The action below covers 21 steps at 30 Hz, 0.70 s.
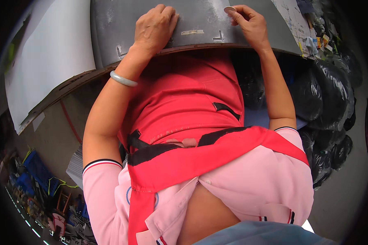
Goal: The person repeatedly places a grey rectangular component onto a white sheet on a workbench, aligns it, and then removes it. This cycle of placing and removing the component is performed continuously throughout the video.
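Right fingers (238,14): we pinch a small pale disc (229,8) at twelve o'clock, probably a sticker.
Left hand (154,27): we press it flat, fingers released, on the grey worktop (196,20), at eleven o'clock.
Left wrist: pale green bangle (123,79).
Four o'clock: black plastic bags (331,102).

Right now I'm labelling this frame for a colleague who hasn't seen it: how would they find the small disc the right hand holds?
Start at the grey table along the top of the picture, where both hands rest. Go to the right hand at its far edge; the small pale disc is pinched at its fingertips. It is the only round, whitish piece there, unlike the flat tape strip stuck nearer the left hand.
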### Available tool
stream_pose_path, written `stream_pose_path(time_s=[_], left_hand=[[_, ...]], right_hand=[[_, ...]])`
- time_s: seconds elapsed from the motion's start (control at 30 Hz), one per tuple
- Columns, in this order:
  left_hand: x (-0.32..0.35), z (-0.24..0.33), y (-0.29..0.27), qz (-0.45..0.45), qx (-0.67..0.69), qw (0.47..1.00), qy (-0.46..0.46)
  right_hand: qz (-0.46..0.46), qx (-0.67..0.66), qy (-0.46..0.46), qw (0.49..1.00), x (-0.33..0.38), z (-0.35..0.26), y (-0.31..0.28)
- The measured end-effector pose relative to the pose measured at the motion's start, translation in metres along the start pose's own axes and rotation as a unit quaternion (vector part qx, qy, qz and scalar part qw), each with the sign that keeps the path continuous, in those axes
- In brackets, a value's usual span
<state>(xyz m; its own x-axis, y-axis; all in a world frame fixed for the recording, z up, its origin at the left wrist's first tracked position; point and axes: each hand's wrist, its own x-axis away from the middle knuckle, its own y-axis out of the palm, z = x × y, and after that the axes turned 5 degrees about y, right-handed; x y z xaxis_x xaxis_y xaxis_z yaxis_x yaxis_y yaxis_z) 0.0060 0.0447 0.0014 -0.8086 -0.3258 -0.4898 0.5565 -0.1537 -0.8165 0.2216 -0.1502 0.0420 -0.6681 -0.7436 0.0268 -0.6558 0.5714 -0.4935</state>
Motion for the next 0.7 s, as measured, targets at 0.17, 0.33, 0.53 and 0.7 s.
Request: stream_pose_path(time_s=[0.17,0.33,0.53,0.7], left_hand=[[-0.004,0.007,-0.009,-0.002,0.046,0.999,0.002],[-0.004,0.006,-0.01,0.003,0.05,0.999,0.009],[-0.003,0.004,-0.006,0.006,0.05,0.999,0.008],[-0.003,0.002,-0.003,0.004,0.048,0.999,0.004]], right_hand=[[-0.068,0.146,-0.062,0.985,0.05,-0.019,0.011],[-0.08,0.204,-0.179,0.959,0.051,-0.013,0.015],[-0.093,0.325,-0.169,0.926,0.049,-0.02,0.005],[-0.069,0.127,0.067,0.987,0.057,-0.024,0.014]])
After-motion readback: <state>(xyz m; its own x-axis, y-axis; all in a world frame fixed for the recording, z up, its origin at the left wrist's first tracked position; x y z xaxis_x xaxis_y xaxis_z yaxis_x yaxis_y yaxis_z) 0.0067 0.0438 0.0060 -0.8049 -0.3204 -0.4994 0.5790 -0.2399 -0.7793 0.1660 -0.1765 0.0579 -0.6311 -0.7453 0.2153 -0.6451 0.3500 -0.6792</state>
